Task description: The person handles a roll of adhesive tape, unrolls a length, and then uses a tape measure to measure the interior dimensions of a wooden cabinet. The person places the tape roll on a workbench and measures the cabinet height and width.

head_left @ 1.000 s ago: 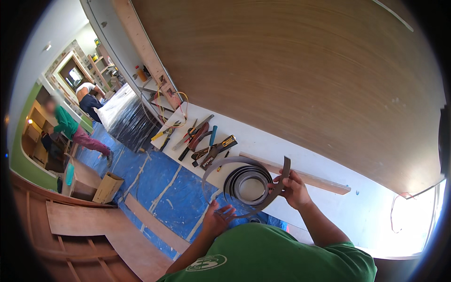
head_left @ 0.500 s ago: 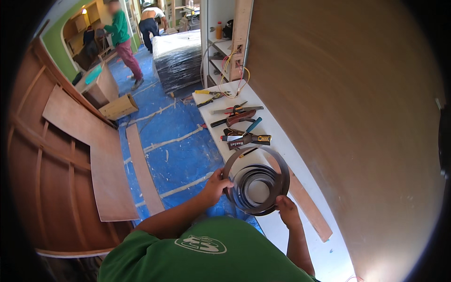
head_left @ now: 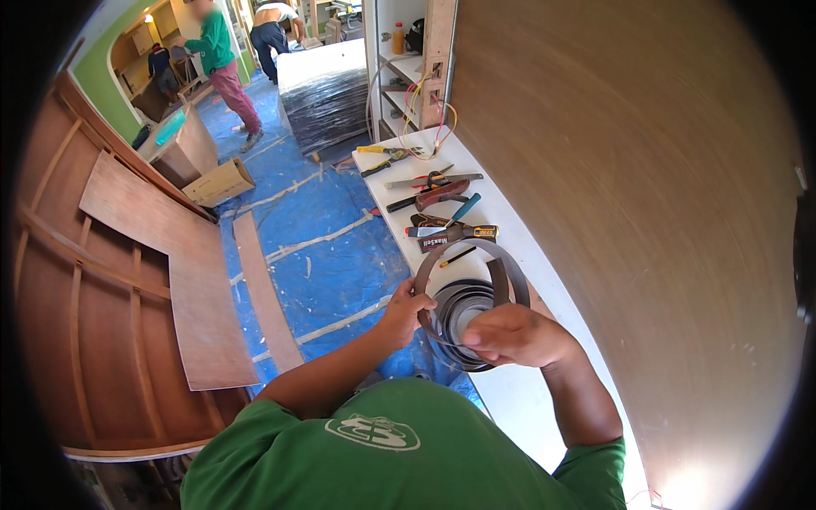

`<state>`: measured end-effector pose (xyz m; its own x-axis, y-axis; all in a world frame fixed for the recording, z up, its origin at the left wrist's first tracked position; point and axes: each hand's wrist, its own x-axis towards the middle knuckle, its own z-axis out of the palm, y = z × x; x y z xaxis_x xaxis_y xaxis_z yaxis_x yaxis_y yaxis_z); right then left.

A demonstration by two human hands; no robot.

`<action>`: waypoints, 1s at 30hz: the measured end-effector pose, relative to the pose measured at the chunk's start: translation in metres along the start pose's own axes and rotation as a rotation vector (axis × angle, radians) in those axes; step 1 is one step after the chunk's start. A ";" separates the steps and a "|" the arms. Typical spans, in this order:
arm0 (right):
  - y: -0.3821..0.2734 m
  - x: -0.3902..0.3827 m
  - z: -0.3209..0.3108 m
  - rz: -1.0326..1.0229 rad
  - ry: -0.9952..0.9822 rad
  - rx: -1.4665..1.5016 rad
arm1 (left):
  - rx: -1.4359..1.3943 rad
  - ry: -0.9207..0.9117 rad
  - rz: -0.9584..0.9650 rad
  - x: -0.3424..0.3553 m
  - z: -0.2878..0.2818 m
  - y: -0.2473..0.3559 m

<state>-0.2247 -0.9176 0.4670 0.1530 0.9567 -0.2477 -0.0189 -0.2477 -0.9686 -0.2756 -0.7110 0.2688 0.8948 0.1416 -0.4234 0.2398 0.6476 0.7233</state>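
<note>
A loosely wound coil of thin brown edge banding strip (head_left: 450,308) is held over the near part of the white board, with a wide outer loop around tighter inner rings. My left hand (head_left: 405,320) is closed on the left side of the coil, thumb on top. Over its right front, my right hand (head_left: 525,337) has its fingers pressed together at the strip and hides part of the rings. Beyond the loop lie a dark-handled yellow tool (head_left: 486,232), a teal-handled tool (head_left: 463,210), a brown-handled tool (head_left: 442,194) and yellow-handled pliers (head_left: 374,150).
A large brown panel (head_left: 612,212) rises along the right of the white board (head_left: 527,408). Blue sheeting (head_left: 323,263) covers the floor on the left, with wood strips on it. A wrapped stack (head_left: 327,102) stands ahead; several people are farther off, including one in green (head_left: 217,42).
My right hand has risen from the coil's right edge and moved left over its front, the elbow swinging out. The coil has shifted slightly right, still in my left hand.
</note>
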 end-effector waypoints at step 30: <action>0.270 -0.045 0.021 0.084 1.249 0.193 | 0.514 -0.208 0.226 -0.002 -0.019 0.119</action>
<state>-0.2571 -1.0248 0.2161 0.9676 0.1179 -0.2232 -0.2013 -0.1732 -0.9641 -0.2564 -0.6202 0.3453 0.9874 0.0504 -0.1497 0.1395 0.1662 0.9762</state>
